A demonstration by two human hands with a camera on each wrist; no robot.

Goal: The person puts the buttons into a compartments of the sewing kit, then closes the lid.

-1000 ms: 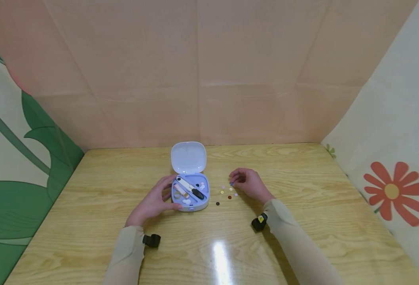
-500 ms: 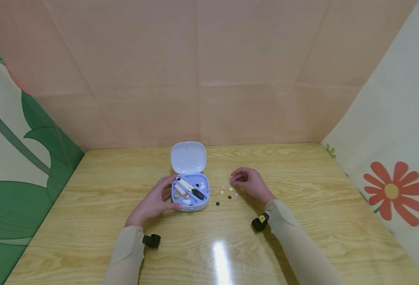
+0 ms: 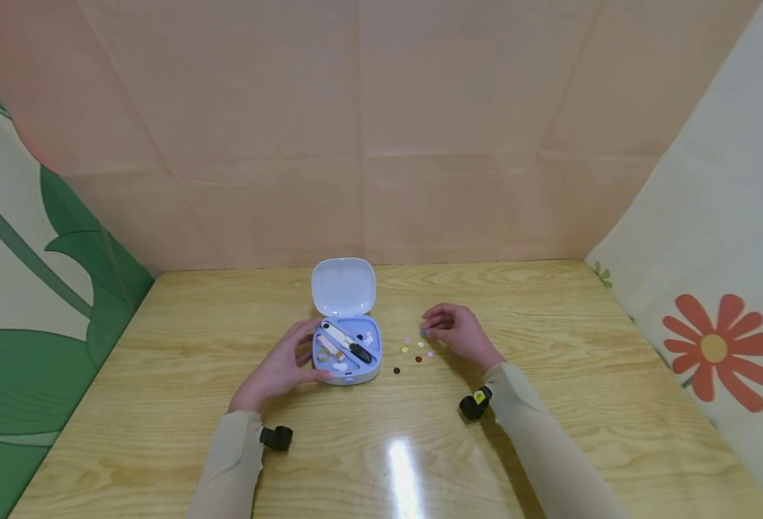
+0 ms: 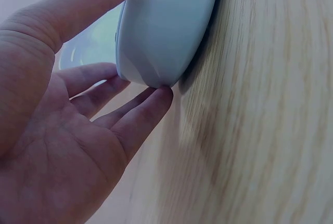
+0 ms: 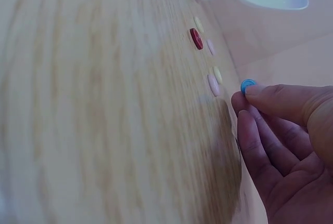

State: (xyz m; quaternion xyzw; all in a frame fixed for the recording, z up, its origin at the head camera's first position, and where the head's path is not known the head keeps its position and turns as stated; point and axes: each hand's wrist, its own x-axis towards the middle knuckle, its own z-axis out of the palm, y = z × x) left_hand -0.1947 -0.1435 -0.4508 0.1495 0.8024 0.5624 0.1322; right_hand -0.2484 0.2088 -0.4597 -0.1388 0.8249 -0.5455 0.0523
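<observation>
My left hand [image 3: 282, 364] holds the left side of a small pale blue box [image 3: 355, 378], its thumb at the front and its fingers at the far side. The box's lid [image 3: 344, 287] stands raised at the back. Inside lie a white tool with a black end [image 3: 359, 352], a pink strip [image 3: 328, 346] and several tiny buttons. To the right of the box, my right hand [image 3: 462, 337] pinches a blue button [image 5: 247, 86] between thumb and forefinger, just over the wooden table. In the right wrist view the other fingers are loosely bent.
Several loose buttons lie between the box and my right hand, among them a red button [image 3: 418, 359], a black button [image 3: 397, 370] and a yellow button [image 3: 405, 349]. The wooden table [image 3: 329, 476] ends at a beige backdrop [image 3: 420, 144].
My right hand, pinching the blue button, has shifted slightly up and to the right in the head view. The left hand and the box have stayed in place.
</observation>
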